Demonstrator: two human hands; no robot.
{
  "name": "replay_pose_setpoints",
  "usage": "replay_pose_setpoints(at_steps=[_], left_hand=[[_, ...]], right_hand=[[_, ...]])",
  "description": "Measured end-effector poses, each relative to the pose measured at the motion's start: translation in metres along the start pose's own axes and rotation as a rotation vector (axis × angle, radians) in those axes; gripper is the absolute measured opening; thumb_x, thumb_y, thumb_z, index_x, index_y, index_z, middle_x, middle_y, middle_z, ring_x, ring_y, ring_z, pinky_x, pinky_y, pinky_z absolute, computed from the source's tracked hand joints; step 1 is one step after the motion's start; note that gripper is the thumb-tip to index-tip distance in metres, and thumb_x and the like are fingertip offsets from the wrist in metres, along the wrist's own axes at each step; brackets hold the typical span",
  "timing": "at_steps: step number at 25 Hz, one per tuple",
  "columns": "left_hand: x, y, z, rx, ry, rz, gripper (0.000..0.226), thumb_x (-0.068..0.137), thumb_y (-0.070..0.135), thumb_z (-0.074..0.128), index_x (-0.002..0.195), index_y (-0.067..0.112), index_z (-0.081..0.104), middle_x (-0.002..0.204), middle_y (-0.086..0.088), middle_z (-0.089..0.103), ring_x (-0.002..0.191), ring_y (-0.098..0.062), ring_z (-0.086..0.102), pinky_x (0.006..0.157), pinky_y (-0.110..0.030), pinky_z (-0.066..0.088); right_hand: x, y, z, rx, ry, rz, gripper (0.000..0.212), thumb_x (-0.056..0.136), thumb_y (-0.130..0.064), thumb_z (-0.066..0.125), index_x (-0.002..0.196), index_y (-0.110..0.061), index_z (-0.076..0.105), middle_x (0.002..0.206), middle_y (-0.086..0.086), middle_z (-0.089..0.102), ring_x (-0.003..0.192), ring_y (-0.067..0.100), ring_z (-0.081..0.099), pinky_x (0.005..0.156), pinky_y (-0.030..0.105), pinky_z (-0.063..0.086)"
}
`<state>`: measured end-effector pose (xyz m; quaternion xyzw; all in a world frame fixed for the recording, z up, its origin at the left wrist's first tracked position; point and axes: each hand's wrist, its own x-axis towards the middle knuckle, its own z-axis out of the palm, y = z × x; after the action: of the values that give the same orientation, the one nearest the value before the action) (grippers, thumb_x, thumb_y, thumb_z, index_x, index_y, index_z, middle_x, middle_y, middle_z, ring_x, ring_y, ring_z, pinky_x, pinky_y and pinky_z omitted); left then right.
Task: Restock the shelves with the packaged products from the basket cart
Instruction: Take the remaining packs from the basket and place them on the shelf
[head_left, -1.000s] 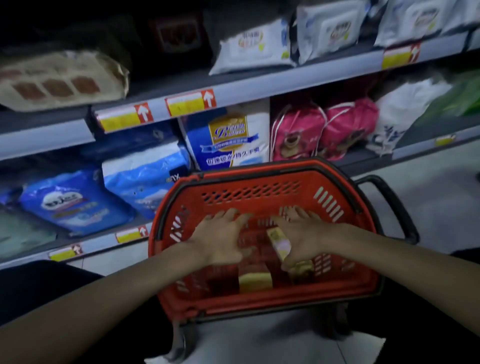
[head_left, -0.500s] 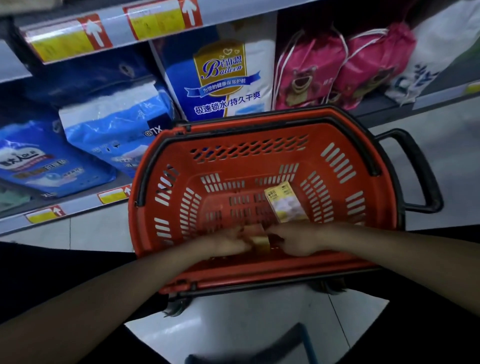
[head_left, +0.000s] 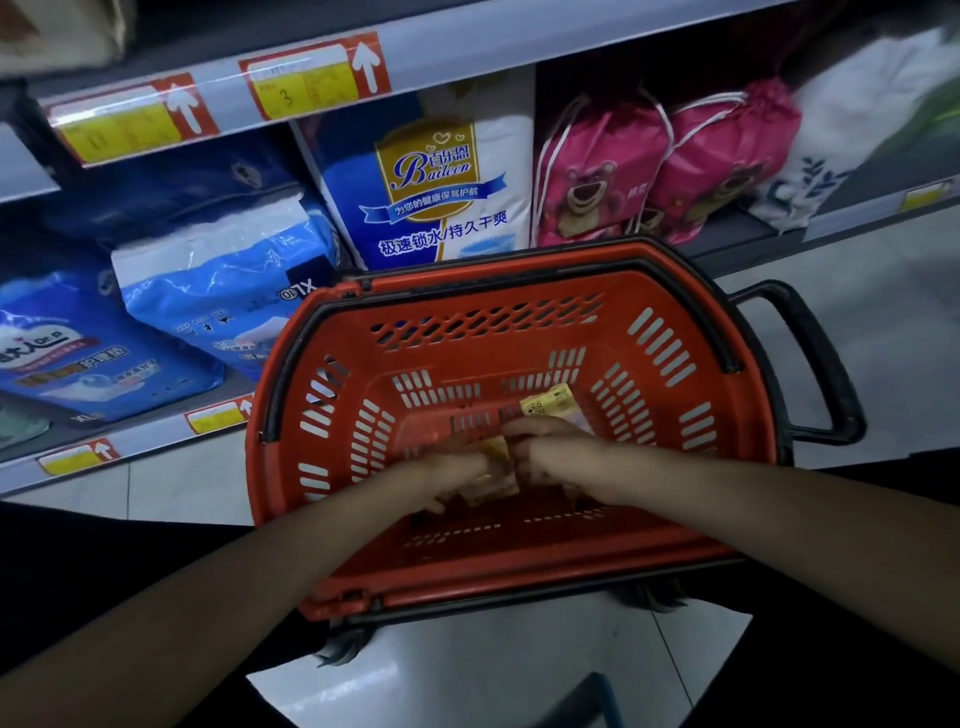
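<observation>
The left hand (head_left: 454, 475) and right hand (head_left: 563, 457) meet low in the basket (head_left: 467, 291), both apparently gripping a packet (head_left: 494, 467), though blur hides the fingers. A second packet (head_left: 545, 404) lies at one o'clock from them.

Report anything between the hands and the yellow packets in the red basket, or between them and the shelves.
Nothing between: left hand and right hand are both on a small yellow packet. Toward the grey metal shelf stands only the far wall of the red slotted plastic basket; lifting should clear it.
</observation>
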<state>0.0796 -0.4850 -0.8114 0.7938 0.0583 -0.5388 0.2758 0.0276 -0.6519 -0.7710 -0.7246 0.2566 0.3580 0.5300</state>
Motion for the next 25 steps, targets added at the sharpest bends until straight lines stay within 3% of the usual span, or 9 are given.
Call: replay_pose_setpoints(at_steps=[3, 5, 6, 9, 12, 17, 20, 23, 25], left_hand=[[0.012, 0.005, -0.003, 0.063, 0.118, 0.065, 0.087, 0.083, 0.049, 0.081, 0.155, 0.027, 0.037, 0.150, -0.002, 0.053, 0.134, -0.026, 0.054, 0.106, -0.031, 0.045], [0.019, 0.004, 0.001, 0.113, 0.167, 0.087, 0.118, 0.057, 0.055, 0.092, 0.155, 0.021, 0.035, 0.145, -0.001, 0.056, 0.132, -0.023, 0.056, 0.112, -0.034, 0.046], [0.020, 0.004, 0.002, 0.128, 0.197, 0.101, 0.118, 0.050, 0.055, 0.092, 0.150, 0.022, 0.040, 0.138, 0.000, 0.061, 0.126, -0.020, 0.060, 0.109, -0.035, 0.049], [0.013, 0.006, 0.001, 0.195, 0.393, 0.208, 0.076, 0.059, 0.051, 0.086, 0.128, 0.030, 0.060, 0.112, 0.004, 0.074, 0.103, -0.018, 0.070, 0.090, -0.034, 0.057], [-0.002, 0.017, -0.010, 0.142, 0.456, 0.270, 0.048, 0.070, 0.049, 0.087, 0.108, 0.030, 0.068, 0.097, 0.004, 0.076, 0.092, -0.020, 0.071, 0.076, -0.034, 0.056], [-0.047, 0.043, -0.045, -0.080, 0.499, 0.413, 0.039, 0.070, 0.052, 0.091, 0.091, 0.025, 0.072, 0.074, 0.002, 0.077, 0.068, -0.020, 0.073, 0.064, -0.039, 0.056], [-0.088, 0.058, -0.068, -0.346, 0.422, 0.481, 0.037, 0.077, 0.038, 0.091, 0.098, 0.011, 0.076, 0.078, -0.011, 0.079, 0.059, -0.024, 0.071, 0.048, -0.026, 0.049], [-0.117, 0.059, -0.082, -0.566, 0.333, 0.487, 0.046, 0.080, 0.043, 0.086, 0.106, 0.007, 0.077, 0.084, -0.019, 0.078, 0.060, -0.025, 0.069, 0.053, -0.025, 0.043], [-0.126, 0.057, -0.085, -0.691, 0.272, 0.499, 0.048, 0.080, 0.048, 0.082, 0.107, 0.008, 0.076, 0.079, -0.016, 0.074, 0.061, -0.023, 0.068, 0.059, -0.028, 0.043]], right_hand=[[0.001, -0.005, -0.001, 0.195, 0.013, 0.027, 0.070, 0.079, 0.018, 0.046, 0.123, -0.033, 0.064, 0.128, 0.003, 0.066, 0.127, 0.023, 0.059, 0.105, 0.039, 0.054], [-0.003, -0.010, 0.002, 0.276, 0.022, 0.016, 0.067, 0.079, 0.021, 0.046, 0.119, -0.030, 0.063, 0.125, 0.001, 0.065, 0.129, 0.018, 0.055, 0.101, 0.034, 0.054], [-0.004, -0.012, 0.003, 0.287, 0.041, 0.003, 0.065, 0.078, 0.020, 0.047, 0.118, -0.028, 0.064, 0.126, 0.002, 0.066, 0.130, 0.017, 0.056, 0.098, 0.033, 0.054], [-0.007, -0.019, -0.002, 0.290, 0.095, -0.068, 0.058, 0.083, 0.011, 0.050, 0.127, -0.023, 0.067, 0.133, 0.007, 0.066, 0.130, 0.024, 0.058, 0.105, 0.040, 0.053], [-0.025, -0.034, -0.013, 0.307, 0.155, -0.168, 0.049, 0.086, -0.002, 0.055, 0.129, -0.021, 0.068, 0.124, 0.013, 0.072, 0.118, 0.027, 0.066, 0.107, 0.045, 0.051], [-0.052, -0.063, -0.046, 0.462, 0.205, -0.350, 0.060, 0.084, 0.019, 0.039, 0.127, -0.011, 0.068, 0.119, 0.011, 0.075, 0.116, 0.022, 0.069, 0.103, 0.040, 0.055], [-0.068, -0.072, -0.074, 0.417, 0.347, -0.428, 0.056, 0.084, 0.017, 0.043, 0.121, -0.013, 0.072, 0.117, 0.007, 0.074, 0.114, 0.019, 0.068, 0.097, 0.034, 0.055], [-0.071, -0.066, -0.090, 0.408, 0.498, -0.381, 0.038, 0.085, 0.002, 0.061, 0.115, -0.018, 0.073, 0.117, 0.002, 0.070, 0.116, 0.018, 0.063, 0.102, 0.038, 0.051], [-0.073, -0.059, -0.091, 0.472, 0.461, -0.272, 0.028, 0.088, -0.024, 0.073, 0.116, -0.023, 0.069, 0.121, 0.000, 0.067, 0.114, 0.020, 0.062, 0.098, 0.042, 0.052]])
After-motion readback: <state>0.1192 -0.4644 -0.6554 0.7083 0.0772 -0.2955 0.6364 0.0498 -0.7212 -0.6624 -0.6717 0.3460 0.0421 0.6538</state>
